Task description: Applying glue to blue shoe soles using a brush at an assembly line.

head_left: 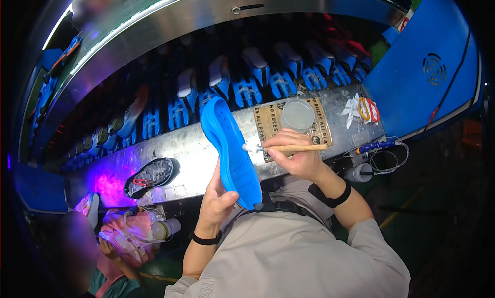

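A blue shoe sole stands tilted on end in front of me, its hollow inner side turned to the right. My left hand grips it low along its left edge, the thumb near the heel or toe end. Between the fingers of my right hand is a brush with a light wooden handle. Its white bristle tip reaches the inside of the sole or hovers just by it; I cannot tell which. Behind my right hand a translucent round tub rests on a printed cardboard sheet.
Past the metal bench, shoes hang in a row on blue holders. A black tray of clear scraps lies left; orange-handled scissors and white paper lie right. A blue panel borders the right. Another person sits at lower left.
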A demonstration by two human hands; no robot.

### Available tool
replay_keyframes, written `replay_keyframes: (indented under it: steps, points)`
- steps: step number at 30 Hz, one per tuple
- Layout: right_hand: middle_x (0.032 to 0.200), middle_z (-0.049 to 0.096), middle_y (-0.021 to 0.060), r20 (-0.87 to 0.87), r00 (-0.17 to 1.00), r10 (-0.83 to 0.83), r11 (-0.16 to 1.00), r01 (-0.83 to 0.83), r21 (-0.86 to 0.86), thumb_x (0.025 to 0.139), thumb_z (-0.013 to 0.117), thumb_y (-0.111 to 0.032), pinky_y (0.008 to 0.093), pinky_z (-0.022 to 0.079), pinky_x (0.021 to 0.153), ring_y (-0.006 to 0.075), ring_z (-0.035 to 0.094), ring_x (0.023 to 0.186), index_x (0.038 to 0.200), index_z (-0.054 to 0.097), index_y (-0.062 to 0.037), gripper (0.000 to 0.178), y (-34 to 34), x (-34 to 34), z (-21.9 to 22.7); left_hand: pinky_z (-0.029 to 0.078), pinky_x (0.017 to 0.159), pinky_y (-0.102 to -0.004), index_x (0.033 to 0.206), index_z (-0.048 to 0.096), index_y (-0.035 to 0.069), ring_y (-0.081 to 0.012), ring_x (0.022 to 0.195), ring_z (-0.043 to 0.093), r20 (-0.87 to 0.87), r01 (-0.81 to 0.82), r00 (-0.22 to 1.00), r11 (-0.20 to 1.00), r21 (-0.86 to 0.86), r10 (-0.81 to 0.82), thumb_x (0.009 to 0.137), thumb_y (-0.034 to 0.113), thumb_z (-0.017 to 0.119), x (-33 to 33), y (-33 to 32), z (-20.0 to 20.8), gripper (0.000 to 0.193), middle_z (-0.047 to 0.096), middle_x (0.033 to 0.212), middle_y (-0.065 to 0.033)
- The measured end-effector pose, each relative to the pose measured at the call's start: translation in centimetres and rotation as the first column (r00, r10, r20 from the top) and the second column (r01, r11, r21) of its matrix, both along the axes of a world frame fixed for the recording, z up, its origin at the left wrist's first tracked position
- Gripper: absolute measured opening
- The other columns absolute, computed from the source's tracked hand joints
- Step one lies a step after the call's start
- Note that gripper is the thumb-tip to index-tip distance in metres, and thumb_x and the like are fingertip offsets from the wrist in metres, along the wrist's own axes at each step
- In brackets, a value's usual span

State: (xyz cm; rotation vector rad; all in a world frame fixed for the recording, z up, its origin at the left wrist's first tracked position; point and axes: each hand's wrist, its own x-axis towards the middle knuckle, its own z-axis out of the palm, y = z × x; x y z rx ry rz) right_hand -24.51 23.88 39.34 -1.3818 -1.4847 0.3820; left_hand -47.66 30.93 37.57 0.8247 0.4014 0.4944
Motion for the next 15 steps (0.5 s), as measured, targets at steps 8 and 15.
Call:
replay_keyframes:
  steps: [8,15]
  points:
    - [0.086,0.072,0.0106,-0.067,0.994,0.086,0.996,-0.087,-0.017,0.083,0.070,-0.005,0.0374,0.050,0.073,0.0265,0.066,0.077,0.092,0.072,-0.0014,0.010,-1.2,-0.9,0.2,0.055,0.097,-0.0448,0.159,0.017,0.001,-0.0315,0.113,0.065,0.013,0.015,1.000,1.000,0.009,-0.015,0.078,0.034,0.080,-0.5,0.8,0.2,0.108,0.055,0.133,-0.0186]
    - [0.082,0.070,0.0100,-0.090,0.983,0.159,0.984,-0.165,-0.061,0.082,0.068,-0.003,0.0371,0.050,0.073,0.0257,0.065,0.075,0.091,0.071,-0.0012,0.010,-2.4,-1.4,1.0,0.051,0.104,-0.0428,0.160,0.015,0.000,-0.0298,0.123,0.060,-0.011,-0.055,0.998,0.995,0.083,0.057,0.077,0.034,0.081,-1.1,1.3,-0.5,0.111,0.053,0.139,-0.0185]
